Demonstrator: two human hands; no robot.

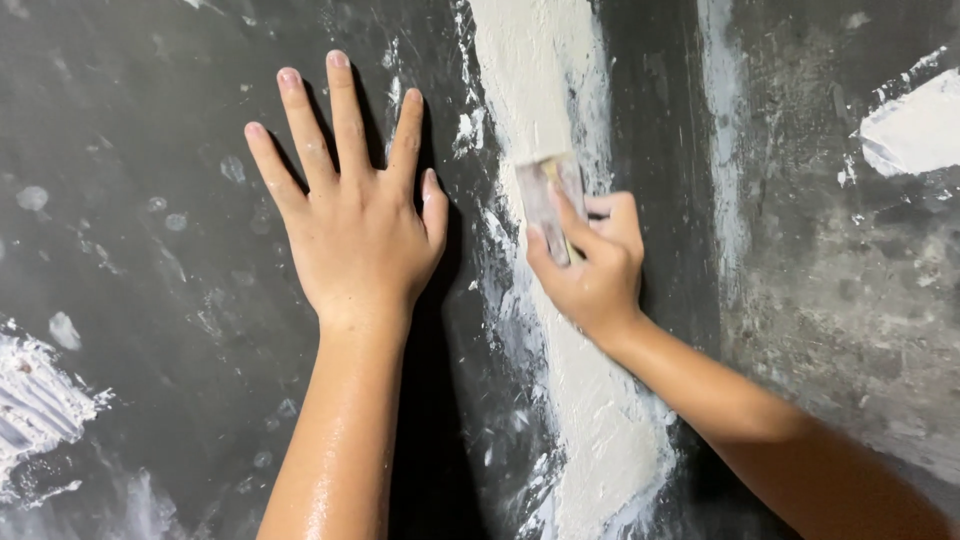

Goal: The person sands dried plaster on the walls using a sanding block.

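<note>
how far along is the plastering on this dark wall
Done: a white plaster strip runs down the dark wall. In hand: the right hand presses a putty knife onto the strip; the left hand lies flat on the wall. Left: most of the wall is bare, with scattered patches.

No packages, labels, signs or screens anywhere in view.
</note>
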